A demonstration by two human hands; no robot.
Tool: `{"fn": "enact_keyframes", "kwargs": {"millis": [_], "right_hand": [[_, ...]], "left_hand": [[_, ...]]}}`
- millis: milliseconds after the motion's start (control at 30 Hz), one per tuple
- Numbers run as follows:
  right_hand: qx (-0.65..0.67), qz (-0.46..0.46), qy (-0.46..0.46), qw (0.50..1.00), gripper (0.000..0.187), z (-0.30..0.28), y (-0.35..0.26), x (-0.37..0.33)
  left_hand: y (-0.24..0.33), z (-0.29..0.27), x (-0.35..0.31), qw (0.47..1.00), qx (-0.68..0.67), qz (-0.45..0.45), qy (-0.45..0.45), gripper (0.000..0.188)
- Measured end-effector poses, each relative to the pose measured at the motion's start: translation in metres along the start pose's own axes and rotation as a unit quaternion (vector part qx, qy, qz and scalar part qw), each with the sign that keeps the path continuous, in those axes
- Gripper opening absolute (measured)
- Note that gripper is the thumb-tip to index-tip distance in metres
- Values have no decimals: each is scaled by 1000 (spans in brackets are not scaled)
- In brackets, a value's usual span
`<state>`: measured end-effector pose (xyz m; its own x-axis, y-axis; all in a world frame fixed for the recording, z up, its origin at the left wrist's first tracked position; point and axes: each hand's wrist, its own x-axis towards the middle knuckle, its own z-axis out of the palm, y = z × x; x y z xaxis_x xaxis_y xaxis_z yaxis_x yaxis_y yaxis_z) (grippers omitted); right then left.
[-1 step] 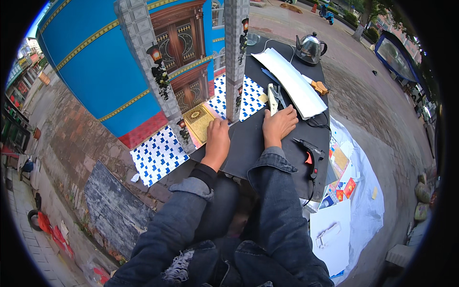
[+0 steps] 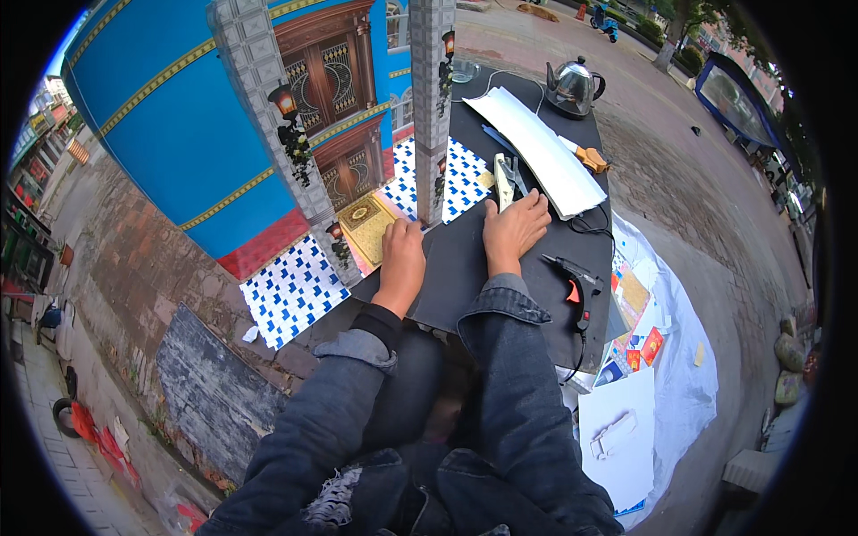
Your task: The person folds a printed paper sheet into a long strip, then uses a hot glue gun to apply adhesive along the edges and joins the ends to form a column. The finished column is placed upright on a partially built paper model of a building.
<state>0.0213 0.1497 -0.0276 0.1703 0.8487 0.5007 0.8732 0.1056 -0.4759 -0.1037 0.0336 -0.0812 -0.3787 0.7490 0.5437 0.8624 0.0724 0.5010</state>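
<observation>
A large model building with blue walls, brown double doors and grey columns stands at the left. Its base has a blue-and-white tiled floor and a small gold patterned mat. My left hand is at the front edge of this base, beside the mat, fingers curled together; whatever they hold is hidden. My right hand lies on the black tabletop, palm down with fingers stretched. Just beyond its fingers are a cream-handled cutter and a grey metal tool, partly hidden.
A black glue gun with an orange trigger lies right of my right hand, its cord hanging off. Folded white sheets and a steel kettle are farther back. White plastic sheeting with paper scraps spreads beyond the table's right edge.
The whole view has shifted slightly. Both hands keep nearly the same places, the left at the base's edge and the right on the tabletop.
</observation>
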Motion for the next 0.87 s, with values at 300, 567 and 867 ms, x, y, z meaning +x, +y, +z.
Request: {"fn": "enact_keyframes", "kwargs": {"millis": [300, 567, 867], "right_hand": [[460, -146, -65, 873, 18, -133, 8, -89], [614, 25, -105, 782, 24, -232, 105, -121], [706, -40, -123, 696, 85, -286, 154, -135]], "left_hand": [[62, -44, -13, 993, -117, -7, -24, 37], [206, -74, -90, 867, -478, 5, -139, 31], [254, -52, -83, 894, -359, 228, -141, 29]]}}
